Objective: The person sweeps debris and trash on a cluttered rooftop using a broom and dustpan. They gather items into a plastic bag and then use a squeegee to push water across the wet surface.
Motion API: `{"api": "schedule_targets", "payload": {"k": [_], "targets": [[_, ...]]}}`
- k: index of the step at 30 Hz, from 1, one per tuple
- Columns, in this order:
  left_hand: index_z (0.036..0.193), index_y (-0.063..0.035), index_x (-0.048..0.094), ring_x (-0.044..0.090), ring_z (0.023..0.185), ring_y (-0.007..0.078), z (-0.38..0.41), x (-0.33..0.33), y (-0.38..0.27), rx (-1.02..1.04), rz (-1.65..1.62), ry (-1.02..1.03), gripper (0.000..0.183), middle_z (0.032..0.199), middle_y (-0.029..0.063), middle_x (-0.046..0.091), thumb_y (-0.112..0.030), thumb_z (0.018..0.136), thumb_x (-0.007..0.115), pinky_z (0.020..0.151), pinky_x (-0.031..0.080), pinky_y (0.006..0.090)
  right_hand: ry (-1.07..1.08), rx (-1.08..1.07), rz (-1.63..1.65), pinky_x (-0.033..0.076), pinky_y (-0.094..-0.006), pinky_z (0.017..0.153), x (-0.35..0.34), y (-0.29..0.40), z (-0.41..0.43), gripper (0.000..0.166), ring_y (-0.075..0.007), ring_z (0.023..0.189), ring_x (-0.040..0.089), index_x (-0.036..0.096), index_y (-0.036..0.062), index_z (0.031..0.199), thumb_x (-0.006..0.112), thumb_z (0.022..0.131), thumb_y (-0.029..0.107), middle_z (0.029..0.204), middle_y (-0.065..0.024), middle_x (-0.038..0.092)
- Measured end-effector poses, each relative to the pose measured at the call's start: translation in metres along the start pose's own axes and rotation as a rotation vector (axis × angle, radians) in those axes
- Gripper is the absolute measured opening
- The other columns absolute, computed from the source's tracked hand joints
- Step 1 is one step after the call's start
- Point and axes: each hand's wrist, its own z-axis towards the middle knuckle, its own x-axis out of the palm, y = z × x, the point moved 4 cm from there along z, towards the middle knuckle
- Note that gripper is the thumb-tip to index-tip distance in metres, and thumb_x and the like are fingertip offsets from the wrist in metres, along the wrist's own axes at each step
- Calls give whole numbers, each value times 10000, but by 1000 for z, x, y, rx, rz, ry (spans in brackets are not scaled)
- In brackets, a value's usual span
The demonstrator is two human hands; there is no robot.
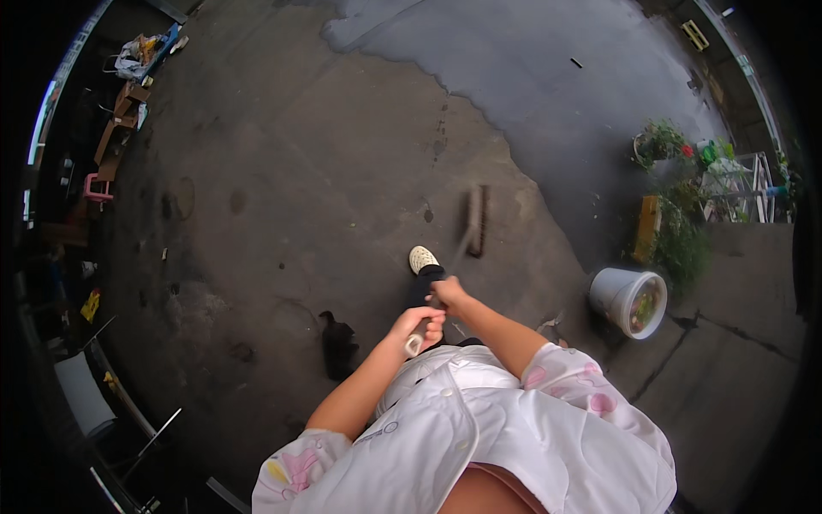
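Note:
Both my hands grip the handle of a long-handled push broom, one hand in front of the other. My left hand is closed around its rear end, and a pale hollow tip of the handle shows just below the fist. Farther forward, my right hand is shut on the same handle. The broom's head, blurred, with dark bristles along its right side, lies over the dark concrete floor ahead and a little right of my cream shoe. The middle of the handle is blurred and hard to make out.
A white bucket holding plant matter stands on the right, near potted plants and a metal rack. A wet patch covers the floor at the upper right. Cardboard boxes and a pink stool line the left side.

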Motion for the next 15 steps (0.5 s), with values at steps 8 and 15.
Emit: {"api": "schedule_targets", "payload": {"k": [8, 15], "targets": [[815, -49, 406, 434, 476, 98, -29, 68, -76, 476, 70, -313, 51, 611, 25, 437, -57, 801, 454, 405, 381, 246, 311, -25, -80, 409, -323, 357, 109, 119, -21, 392, -168, 429, 482, 332, -37, 1066, 501, 715, -2, 606, -93, 473], [904, -38, 411, 409, 449, 118, -9, 117, -98, 341, 76, -191, 111, 629, 37, 428, -49, 803, 455, 412, 360, 259, 157, -128, -203, 428, -300, 376, 61, 198, -42, 367, -170, 460, 507, 313, -42, 1059, 482, 737, 11, 662, -122, 481]]}}
